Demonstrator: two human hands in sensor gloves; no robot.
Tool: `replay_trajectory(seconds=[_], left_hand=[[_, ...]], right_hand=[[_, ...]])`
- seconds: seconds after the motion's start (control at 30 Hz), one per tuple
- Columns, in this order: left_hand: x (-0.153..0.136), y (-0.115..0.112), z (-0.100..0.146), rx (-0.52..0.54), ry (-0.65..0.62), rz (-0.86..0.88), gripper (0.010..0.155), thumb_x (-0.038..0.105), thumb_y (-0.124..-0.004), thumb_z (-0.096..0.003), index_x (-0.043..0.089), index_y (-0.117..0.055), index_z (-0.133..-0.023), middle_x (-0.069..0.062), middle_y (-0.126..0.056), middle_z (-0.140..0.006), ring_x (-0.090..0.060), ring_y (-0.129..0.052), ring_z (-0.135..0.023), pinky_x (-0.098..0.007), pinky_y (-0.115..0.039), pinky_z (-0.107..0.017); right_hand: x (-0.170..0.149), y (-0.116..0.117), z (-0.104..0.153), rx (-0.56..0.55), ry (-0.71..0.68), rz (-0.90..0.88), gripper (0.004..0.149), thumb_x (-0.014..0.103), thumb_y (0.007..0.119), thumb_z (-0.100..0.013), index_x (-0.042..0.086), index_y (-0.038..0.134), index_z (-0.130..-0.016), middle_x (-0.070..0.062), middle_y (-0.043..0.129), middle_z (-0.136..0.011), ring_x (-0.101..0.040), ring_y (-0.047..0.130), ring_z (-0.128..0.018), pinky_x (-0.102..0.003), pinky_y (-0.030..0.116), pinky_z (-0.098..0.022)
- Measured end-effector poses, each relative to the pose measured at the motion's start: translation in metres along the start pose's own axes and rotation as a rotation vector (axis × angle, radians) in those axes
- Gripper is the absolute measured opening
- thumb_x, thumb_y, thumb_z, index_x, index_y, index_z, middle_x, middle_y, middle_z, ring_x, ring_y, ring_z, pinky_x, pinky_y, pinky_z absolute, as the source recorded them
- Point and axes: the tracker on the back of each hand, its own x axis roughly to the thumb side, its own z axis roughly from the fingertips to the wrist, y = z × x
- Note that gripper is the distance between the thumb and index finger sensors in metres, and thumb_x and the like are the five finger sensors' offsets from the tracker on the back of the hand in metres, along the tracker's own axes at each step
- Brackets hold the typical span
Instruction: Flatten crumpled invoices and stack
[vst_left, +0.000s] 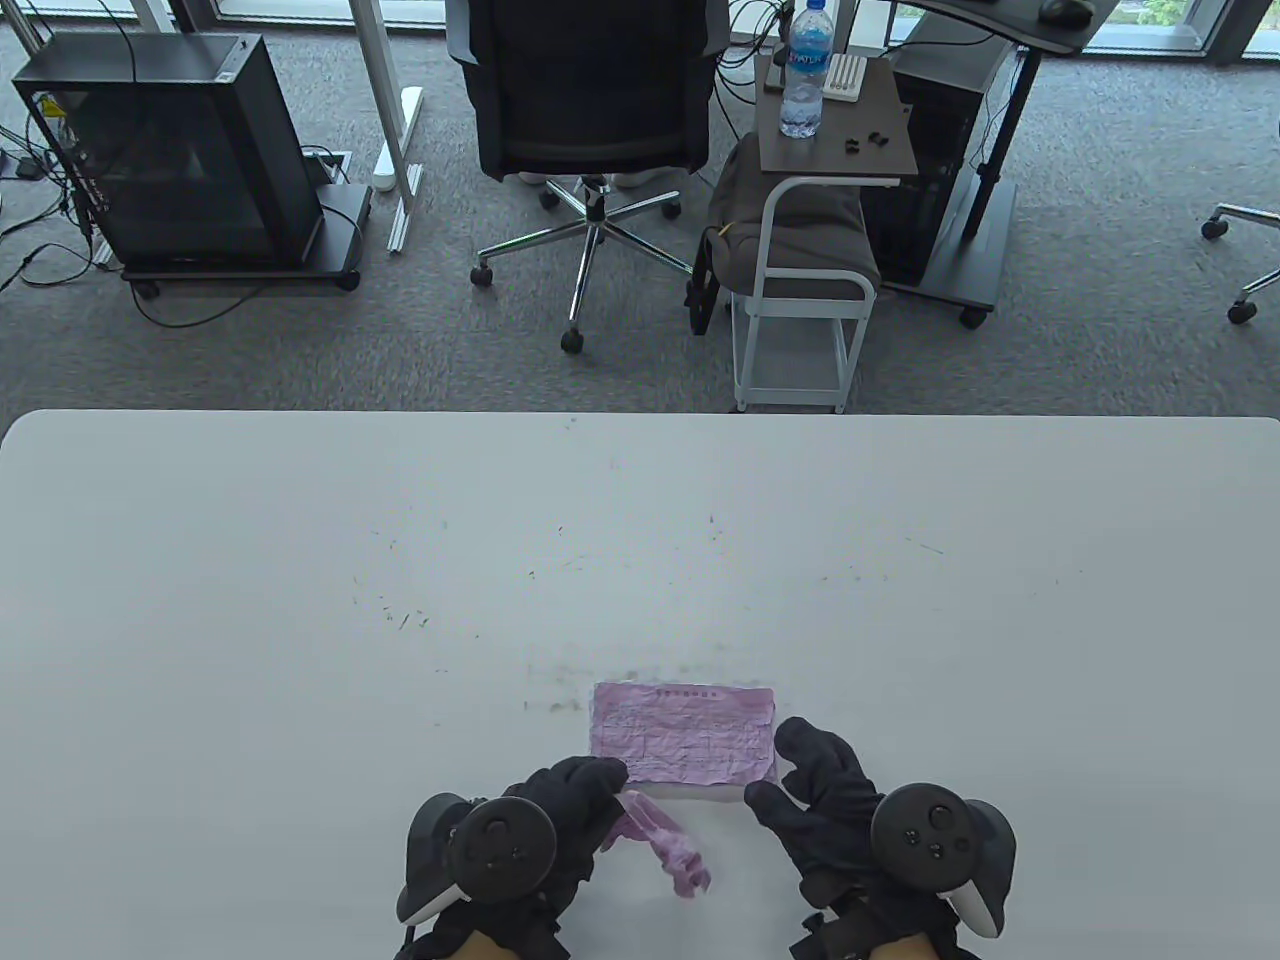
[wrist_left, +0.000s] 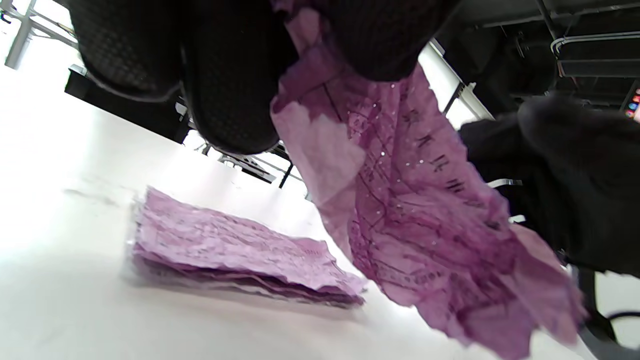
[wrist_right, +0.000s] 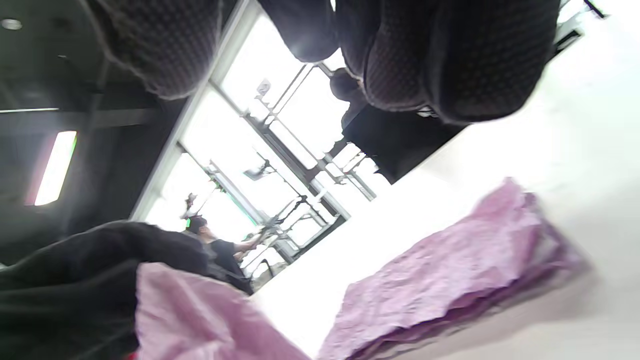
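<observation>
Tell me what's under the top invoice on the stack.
More flattened purple sheets: the stack shows several layered edges in the left wrist view, resting on the table. How many sheets, and their print, cannot be seen; the top one covers them.

Hands (vst_left: 700, 830): black mesh gloves, dark round trackers.

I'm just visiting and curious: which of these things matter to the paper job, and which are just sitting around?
Job: crumpled invoice held in the left hand; stack; right hand; table.
Around: chair, bottle, cart, computer.
</observation>
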Motion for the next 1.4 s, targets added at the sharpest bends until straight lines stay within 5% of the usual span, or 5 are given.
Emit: replay_trajectory(seconds=[0.23,0.4,0.57,1.13,1.4], left_hand=[[0.018,-0.004,-0.001,-0.102,-0.063,-0.025,0.041,0.031,-0.080,-0.0550,0.009,-0.080,-0.090,-0.021,-0.086,-0.085,-0.038,-0.100,-0.064,-0.059,-0.079,-0.051],[0.012,-0.001,0.000,-0.039,-0.055,0.059,0.043,0.031,-0.082,-0.0543,0.012,-0.077,-0.092,-0.020,-0.082,-0.090,-0.037,-0.098,-0.069,-0.060,-0.077,-0.054],[0.002,-0.015,-0.002,-0.101,0.084,0.389,0.085,0.041,-0.084,-0.0535,0.003,-0.035,-0.111,-0.027,-0.044,-0.108,-0.050,-0.077,-0.088,-0.064,-0.072,-0.057],[-0.018,-0.011,-0.001,-0.152,0.135,0.450,0.055,0.023,-0.081,-0.0557,0.001,-0.065,-0.103,-0.018,-0.087,-0.076,-0.023,-0.101,-0.040,-0.051,-0.084,-0.047],[-0.009,0.005,0.006,-0.101,0.037,0.364,0.093,0.054,-0.085,-0.0495,0.004,-0.037,-0.113,-0.029,-0.042,-0.110,-0.050,-0.077,-0.087,-0.061,-0.071,-0.058]], right_hand=[[0.038,0.059,-0.005,0.323,-0.086,0.248,0.085,0.057,0.079,-0.046,0.006,0.045,-0.104,-0.034,0.054,-0.102,-0.047,0.071,-0.078,-0.054,0.078,-0.047],[0.029,0.062,-0.009,0.236,-0.037,0.233,0.040,0.031,0.078,-0.052,0.011,0.074,-0.087,-0.025,0.088,-0.079,-0.034,0.095,-0.055,-0.045,0.089,-0.035],[0.023,0.046,-0.007,0.118,0.031,0.018,0.040,0.028,0.076,-0.052,0.008,0.072,-0.086,-0.019,0.095,-0.066,-0.028,0.099,-0.042,-0.041,0.091,-0.026],[-0.006,0.027,-0.008,0.086,0.143,-0.141,0.041,0.028,0.077,-0.051,0.006,0.073,-0.085,-0.011,0.096,-0.055,-0.020,0.097,-0.033,-0.036,0.089,-0.021],[0.008,0.039,-0.008,0.135,-0.006,0.000,0.042,0.028,0.079,-0.050,0.008,0.073,-0.086,-0.011,0.096,-0.058,-0.022,0.098,-0.036,-0.037,0.090,-0.023]])
